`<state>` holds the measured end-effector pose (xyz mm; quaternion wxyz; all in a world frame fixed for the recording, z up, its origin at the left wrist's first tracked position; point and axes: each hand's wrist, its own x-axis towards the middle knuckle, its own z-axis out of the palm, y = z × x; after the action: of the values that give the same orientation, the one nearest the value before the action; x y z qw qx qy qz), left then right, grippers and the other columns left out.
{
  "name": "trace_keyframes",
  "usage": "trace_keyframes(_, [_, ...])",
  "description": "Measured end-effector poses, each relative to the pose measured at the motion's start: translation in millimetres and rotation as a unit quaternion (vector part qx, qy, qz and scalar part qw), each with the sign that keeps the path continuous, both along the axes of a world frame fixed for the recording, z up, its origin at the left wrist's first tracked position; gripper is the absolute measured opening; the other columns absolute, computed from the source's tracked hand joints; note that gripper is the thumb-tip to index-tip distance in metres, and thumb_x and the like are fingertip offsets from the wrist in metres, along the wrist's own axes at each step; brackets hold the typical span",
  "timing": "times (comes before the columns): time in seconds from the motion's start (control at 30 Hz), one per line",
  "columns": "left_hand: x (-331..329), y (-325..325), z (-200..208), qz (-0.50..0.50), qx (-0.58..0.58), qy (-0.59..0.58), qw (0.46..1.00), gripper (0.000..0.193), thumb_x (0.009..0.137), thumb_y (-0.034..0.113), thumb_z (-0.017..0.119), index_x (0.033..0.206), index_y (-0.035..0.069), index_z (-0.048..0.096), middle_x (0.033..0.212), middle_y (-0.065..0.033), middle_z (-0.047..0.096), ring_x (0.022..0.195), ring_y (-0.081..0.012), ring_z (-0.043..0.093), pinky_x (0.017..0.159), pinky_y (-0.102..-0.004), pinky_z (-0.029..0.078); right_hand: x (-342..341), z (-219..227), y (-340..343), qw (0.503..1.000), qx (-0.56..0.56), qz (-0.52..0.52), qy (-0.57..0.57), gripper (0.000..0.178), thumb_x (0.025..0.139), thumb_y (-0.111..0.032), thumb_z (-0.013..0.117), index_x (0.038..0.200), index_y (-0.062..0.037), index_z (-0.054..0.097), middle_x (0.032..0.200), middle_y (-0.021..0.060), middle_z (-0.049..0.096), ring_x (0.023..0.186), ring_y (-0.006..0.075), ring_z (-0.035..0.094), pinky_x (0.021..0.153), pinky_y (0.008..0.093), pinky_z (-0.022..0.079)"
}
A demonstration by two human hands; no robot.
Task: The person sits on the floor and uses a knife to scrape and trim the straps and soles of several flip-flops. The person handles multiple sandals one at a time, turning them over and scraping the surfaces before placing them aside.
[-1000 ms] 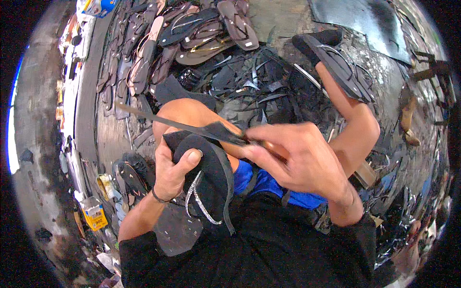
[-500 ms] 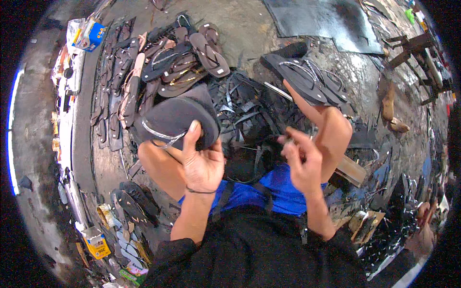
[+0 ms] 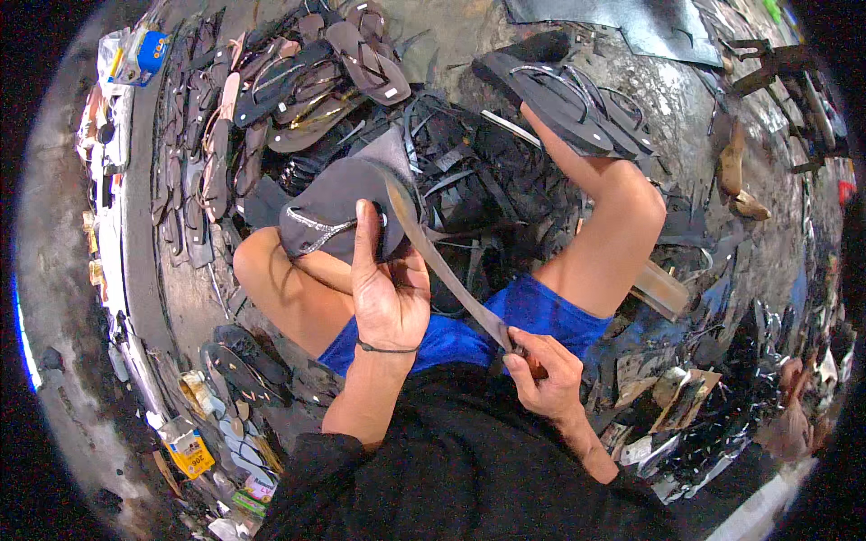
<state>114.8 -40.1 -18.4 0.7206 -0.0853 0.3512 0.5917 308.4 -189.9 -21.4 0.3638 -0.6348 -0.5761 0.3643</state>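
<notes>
My left hand point(image 3: 390, 293) is wrapped round a dark grey flip-flop point(image 3: 338, 185) with a silvery braided strap, thumb laid along its sole. In front of my lap, my right hand point(image 3: 546, 374) grips the handle of a knife point(image 3: 456, 284) with a long, slightly curved blade. The blade slants up to the left, and its far end meets or overlaps the sole's right edge; whether it cuts in I cannot tell. A dark sheet-like piece point(image 3: 388, 151) shows behind the flip-flop's upper edge.
Black strips and scraps point(image 3: 460, 171) are heaped between my legs. Piled flip-flops point(image 3: 311, 113) lie beyond at the left, and more sandals point(image 3: 577, 99) sit past my right knee. A wooden shoe last point(image 3: 732, 171) and a dark sheet point(image 3: 622, 32) lie on the floor farther right.
My right hand has dropped toward my lap, and the knife now shows in it, its blade reaching the flip-flop. The left hand has shifted and turned the flip-flop slightly.
</notes>
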Motion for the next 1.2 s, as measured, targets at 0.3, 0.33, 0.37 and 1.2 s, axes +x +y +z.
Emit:
trace_keyframes(0.3, [-5.9, -61.7, -7.1, -0.034, 0.012, 0.087, 0.996, 0.024, 0.100, 0.020, 0.060, 0.120, 0.009, 0.065, 0.116, -0.0041, 0.071, 0.102, -0.0188, 0.069, 0.091, -0.0357, 0.058, -7.9, 32.1, 33.7, 0.999, -0.041, 0.002, -0.015, 0.027, 0.088, -0.012, 0.075, 0.113, -0.0029, 0.070, 0.076, 0.0084, 0.065, 0.055, 0.0141, 0.054, 0.052, 0.0269, 0.044])
trace_keyframes(0.33, [-10.2, -70.5, -10.2, -0.045, 0.005, 0.085, 0.995, 0.024, 0.100, 0.019, 0.059, 0.120, 0.008, 0.064, 0.116, -0.0040, 0.071, 0.103, -0.0189, 0.069, 0.091, -0.0365, 0.058, -10.4, 34.6, 37.3, 0.999, -0.048, 0.011, -0.020, 0.027, 0.088, -0.012, 0.075, 0.113, -0.0032, 0.071, 0.076, 0.0084, 0.065, 0.055, 0.0138, 0.053, 0.051, 0.0267, 0.044])
trace_keyframes(0.37, [-14.9, -78.3, -13.1, -0.053, -0.002, 0.086, 0.995, 0.024, 0.100, 0.020, 0.059, 0.120, 0.008, 0.064, 0.117, -0.0046, 0.071, 0.104, -0.0189, 0.069, 0.092, -0.0369, 0.058, -13.4, 35.1, 40.9, 0.998, -0.055, 0.022, -0.024, 0.026, 0.088, -0.012, 0.074, 0.113, -0.0036, 0.071, 0.076, 0.0083, 0.064, 0.055, 0.0135, 0.053, 0.051, 0.0266, 0.044])
trace_keyframes(1.2, [-100.4, -36.4, 36.3, -0.136, 0.060, 0.499, 0.854, 0.031, 0.103, 0.025, 0.054, 0.120, -0.001, 0.061, 0.111, -0.0097, 0.067, 0.098, -0.0177, 0.067, 0.086, -0.0300, 0.055, -112.0, 36.0, 134.5, 0.914, -0.052, 0.147, 0.373, 0.047, 0.097, -0.014, 0.065, 0.139, 0.0014, 0.049, 0.104, 0.0052, 0.068, 0.086, 0.0088, 0.060, 0.078, 0.0247, 0.050])
